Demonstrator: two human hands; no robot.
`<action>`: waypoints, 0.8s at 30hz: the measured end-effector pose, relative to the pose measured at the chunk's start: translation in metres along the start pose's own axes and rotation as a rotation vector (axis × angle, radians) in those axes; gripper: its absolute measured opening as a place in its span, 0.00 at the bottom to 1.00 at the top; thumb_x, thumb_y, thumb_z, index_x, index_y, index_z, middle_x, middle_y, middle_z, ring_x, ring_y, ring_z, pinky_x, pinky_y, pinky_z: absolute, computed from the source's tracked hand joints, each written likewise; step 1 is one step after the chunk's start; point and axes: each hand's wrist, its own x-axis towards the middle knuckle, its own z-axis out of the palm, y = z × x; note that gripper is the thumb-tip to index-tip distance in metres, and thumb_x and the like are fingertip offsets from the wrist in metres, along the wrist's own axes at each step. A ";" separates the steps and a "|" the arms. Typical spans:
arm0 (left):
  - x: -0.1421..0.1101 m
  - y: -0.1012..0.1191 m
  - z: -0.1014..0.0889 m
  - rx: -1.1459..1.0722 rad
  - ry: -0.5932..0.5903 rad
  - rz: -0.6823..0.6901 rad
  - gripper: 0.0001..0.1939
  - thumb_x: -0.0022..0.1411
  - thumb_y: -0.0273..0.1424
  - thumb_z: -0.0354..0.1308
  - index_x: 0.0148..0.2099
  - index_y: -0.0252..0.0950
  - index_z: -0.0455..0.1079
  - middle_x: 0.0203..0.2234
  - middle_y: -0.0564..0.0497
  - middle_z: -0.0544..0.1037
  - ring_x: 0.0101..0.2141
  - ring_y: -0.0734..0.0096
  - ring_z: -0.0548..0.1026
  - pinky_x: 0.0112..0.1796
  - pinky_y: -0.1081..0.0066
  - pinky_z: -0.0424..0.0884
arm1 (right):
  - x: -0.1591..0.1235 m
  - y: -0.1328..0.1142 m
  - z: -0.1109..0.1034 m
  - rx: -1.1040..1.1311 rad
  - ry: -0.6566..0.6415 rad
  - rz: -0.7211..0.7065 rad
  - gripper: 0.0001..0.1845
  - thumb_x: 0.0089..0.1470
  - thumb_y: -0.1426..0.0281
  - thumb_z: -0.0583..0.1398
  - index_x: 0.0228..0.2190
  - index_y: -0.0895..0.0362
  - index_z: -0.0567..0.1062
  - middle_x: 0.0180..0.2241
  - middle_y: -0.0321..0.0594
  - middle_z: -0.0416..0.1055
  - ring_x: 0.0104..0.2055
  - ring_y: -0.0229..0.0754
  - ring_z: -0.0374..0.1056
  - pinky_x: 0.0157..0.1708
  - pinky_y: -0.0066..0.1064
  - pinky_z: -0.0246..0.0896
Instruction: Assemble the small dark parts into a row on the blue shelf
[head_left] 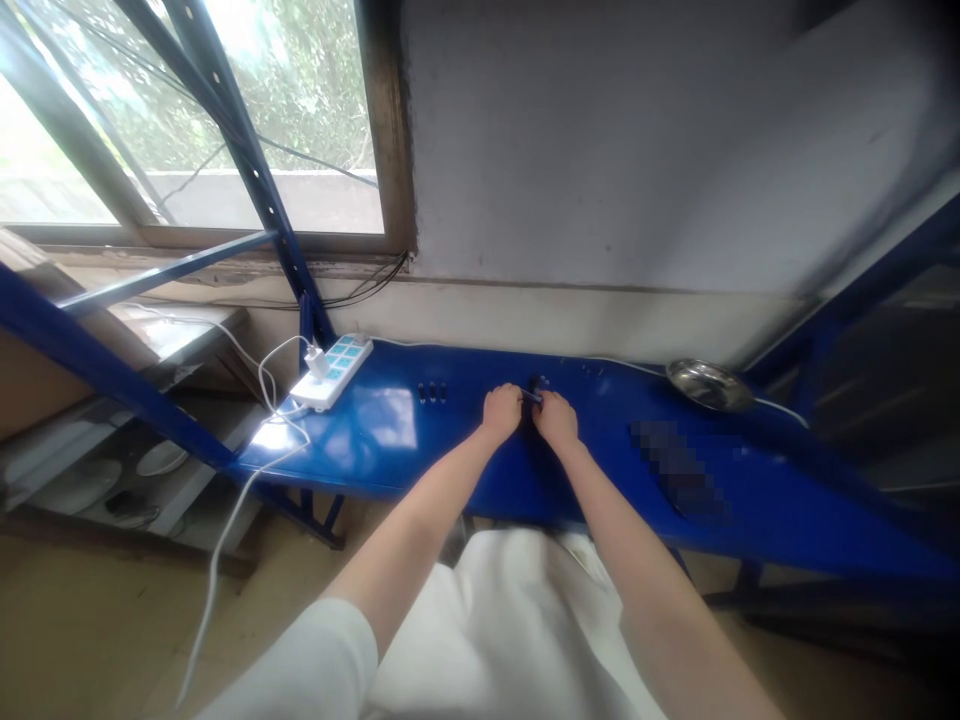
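Observation:
Both my hands are over the blue table, close together. My left hand [501, 412] is closed, with its fingers curled round one end of a slim dark stick-like piece [530, 397]. The other end of this piece is in my right hand [556, 415], also closed. It is too small and too far covered by my fingers for its kind to show. A small dark thing [535, 382] shows just beyond my right hand. To the left, three small dark cylinders [432, 393] with light ends are lined up in a row on the table.
A white power strip [334, 375] with a plug and cable sits at the table's left end. A shiny metal dish [709, 385] lies at the back right. Nearer is a dark blurred-out object [679, 465]. Tiny pieces [592, 370] lie near the wall. Blue posts [255, 170] rise at left.

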 end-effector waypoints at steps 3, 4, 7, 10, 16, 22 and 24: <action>-0.002 -0.007 0.000 -0.073 0.037 -0.011 0.10 0.58 0.22 0.47 0.34 0.34 0.69 0.33 0.47 0.72 0.35 0.68 0.70 0.39 0.68 0.66 | 0.002 -0.001 0.001 -0.002 -0.009 -0.002 0.19 0.54 0.73 0.50 0.47 0.62 0.68 0.43 0.51 0.69 0.44 0.46 0.65 0.39 0.32 0.58; -0.005 -0.009 0.000 -0.101 0.061 -0.013 0.09 0.58 0.22 0.47 0.33 0.34 0.69 0.32 0.47 0.72 0.35 0.69 0.70 0.39 0.68 0.66 | 0.003 -0.001 0.002 -0.004 -0.015 0.002 0.19 0.54 0.73 0.50 0.48 0.62 0.68 0.43 0.51 0.69 0.44 0.46 0.66 0.38 0.31 0.58; -0.015 -0.014 -0.003 -0.214 0.150 -0.040 0.07 0.57 0.23 0.49 0.32 0.34 0.69 0.31 0.48 0.72 0.33 0.71 0.70 0.37 0.70 0.67 | 0.004 -0.001 0.003 -0.006 -0.022 0.016 0.19 0.54 0.73 0.50 0.48 0.63 0.68 0.42 0.51 0.70 0.44 0.46 0.66 0.38 0.31 0.59; -0.030 -0.014 -0.009 -0.353 0.214 -0.115 0.05 0.57 0.24 0.51 0.32 0.34 0.68 0.31 0.49 0.73 0.30 0.73 0.69 0.34 0.72 0.67 | 0.005 -0.001 0.005 -0.001 -0.013 0.018 0.19 0.55 0.73 0.49 0.47 0.63 0.68 0.42 0.51 0.70 0.43 0.47 0.67 0.37 0.32 0.60; -0.057 -0.018 -0.025 -0.508 0.238 -0.225 0.04 0.56 0.28 0.53 0.31 0.34 0.69 0.29 0.50 0.73 0.29 0.75 0.69 0.33 0.73 0.67 | 0.006 -0.001 0.008 -0.007 -0.026 0.020 0.19 0.55 0.72 0.49 0.48 0.62 0.67 0.42 0.51 0.70 0.42 0.46 0.68 0.36 0.32 0.60; -0.074 -0.022 -0.039 -0.571 0.233 -0.304 0.07 0.56 0.32 0.53 0.33 0.35 0.69 0.29 0.50 0.74 0.31 0.73 0.70 0.32 0.73 0.68 | 0.010 -0.004 0.008 -0.017 -0.053 0.035 0.18 0.55 0.72 0.50 0.46 0.62 0.67 0.41 0.50 0.71 0.41 0.47 0.68 0.33 0.31 0.60; -0.078 -0.022 -0.043 -0.583 0.229 -0.311 0.07 0.56 0.33 0.53 0.34 0.35 0.69 0.30 0.50 0.73 0.31 0.73 0.70 0.32 0.73 0.68 | 0.011 -0.006 0.008 -0.007 -0.059 0.043 0.17 0.54 0.72 0.50 0.45 0.62 0.68 0.39 0.51 0.71 0.39 0.47 0.68 0.32 0.31 0.60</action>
